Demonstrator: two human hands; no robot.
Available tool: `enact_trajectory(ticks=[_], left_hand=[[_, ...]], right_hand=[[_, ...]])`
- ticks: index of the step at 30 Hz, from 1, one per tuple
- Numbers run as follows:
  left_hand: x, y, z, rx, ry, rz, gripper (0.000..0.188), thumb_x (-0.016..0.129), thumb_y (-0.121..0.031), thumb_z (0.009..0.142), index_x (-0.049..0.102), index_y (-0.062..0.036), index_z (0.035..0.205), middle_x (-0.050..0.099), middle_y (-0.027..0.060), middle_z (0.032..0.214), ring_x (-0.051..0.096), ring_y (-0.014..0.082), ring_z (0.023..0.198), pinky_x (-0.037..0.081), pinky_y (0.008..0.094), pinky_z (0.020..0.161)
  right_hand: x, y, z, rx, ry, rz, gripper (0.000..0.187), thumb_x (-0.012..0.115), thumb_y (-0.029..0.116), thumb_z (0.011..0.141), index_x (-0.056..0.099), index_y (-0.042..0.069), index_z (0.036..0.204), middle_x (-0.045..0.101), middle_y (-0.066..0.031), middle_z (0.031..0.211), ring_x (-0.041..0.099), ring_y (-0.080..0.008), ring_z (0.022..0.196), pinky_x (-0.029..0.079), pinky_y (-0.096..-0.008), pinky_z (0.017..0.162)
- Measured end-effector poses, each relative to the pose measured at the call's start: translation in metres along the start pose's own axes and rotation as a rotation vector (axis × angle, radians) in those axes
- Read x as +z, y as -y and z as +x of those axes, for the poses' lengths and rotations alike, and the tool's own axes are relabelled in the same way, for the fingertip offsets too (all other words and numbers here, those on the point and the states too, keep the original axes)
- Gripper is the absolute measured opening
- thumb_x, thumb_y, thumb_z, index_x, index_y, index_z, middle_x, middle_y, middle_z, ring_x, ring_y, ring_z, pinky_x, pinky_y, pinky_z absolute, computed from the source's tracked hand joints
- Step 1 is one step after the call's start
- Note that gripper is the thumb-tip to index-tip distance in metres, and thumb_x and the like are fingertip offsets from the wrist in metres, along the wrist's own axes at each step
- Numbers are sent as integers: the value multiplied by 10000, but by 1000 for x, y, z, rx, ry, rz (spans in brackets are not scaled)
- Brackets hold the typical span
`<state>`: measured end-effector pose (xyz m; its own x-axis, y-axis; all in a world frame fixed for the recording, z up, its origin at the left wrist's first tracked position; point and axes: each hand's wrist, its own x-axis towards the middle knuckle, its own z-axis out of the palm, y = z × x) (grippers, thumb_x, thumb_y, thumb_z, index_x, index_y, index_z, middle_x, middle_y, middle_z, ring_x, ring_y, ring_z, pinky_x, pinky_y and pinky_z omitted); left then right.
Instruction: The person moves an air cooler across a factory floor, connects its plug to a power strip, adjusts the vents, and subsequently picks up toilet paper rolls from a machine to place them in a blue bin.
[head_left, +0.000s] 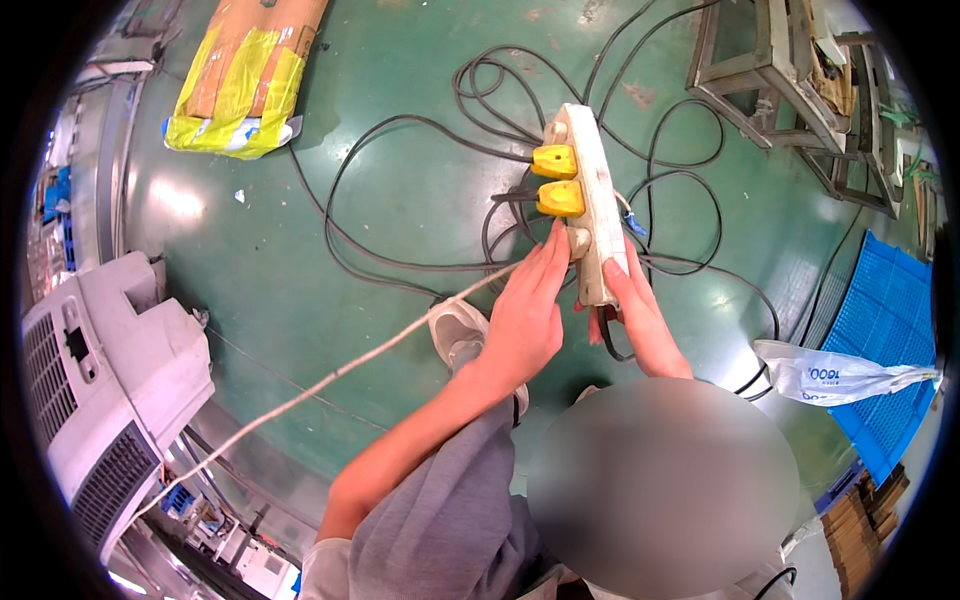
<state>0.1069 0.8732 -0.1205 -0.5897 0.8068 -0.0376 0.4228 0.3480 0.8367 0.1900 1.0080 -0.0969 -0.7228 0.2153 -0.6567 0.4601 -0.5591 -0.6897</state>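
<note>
A long white power strip [592, 160] is held lengthwise over the green floor. Two yellow plugs [555, 160] with black cords sit in its left side. Below them is a white plug [578, 242] on a pale cable [330, 380]. My left hand [528, 315] has its fingers pressed together at this white plug; the thumb side is partly hidden. At the strip's near end, my right hand [640, 310] grips its right edge, with some fingertips showing underneath. A black cord leaves the strip's near end beside that hand.
Black cables [400, 262] loop across the floor around the strip. A white air cooler-like machine [130, 360] stands left. A yellow-taped carton [250, 80] lies far left. Metal frames [760, 80], a blue plastic grate [885, 330] and a white plastic bag [830, 375] are right. A blurred oval covers the lower middle.
</note>
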Motion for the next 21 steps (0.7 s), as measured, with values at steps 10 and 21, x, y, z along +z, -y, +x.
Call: enact_trajectory(ticks=[10,21], left_hand=[[10,-4,11,13,-33,43,586,489,46,795,384,-8,1369,427,173,1383,376,330,1311,302,446,1079],[-53,31,-59,-129,393,-124,265,537,-95,886,590,-79,1145,629,99,1005,593,282,945,481,386,823]], right_hand=[[-30,-46,33,-56,-48,294,494,299,445,997,393,77,1312,628,-108,921,607,-191,752,489,-339,720],[3,-58,53,120,24,406,497,302,435,1006,443,45,1280,608,-153,1098,581,-189,824,475,-317,762]])
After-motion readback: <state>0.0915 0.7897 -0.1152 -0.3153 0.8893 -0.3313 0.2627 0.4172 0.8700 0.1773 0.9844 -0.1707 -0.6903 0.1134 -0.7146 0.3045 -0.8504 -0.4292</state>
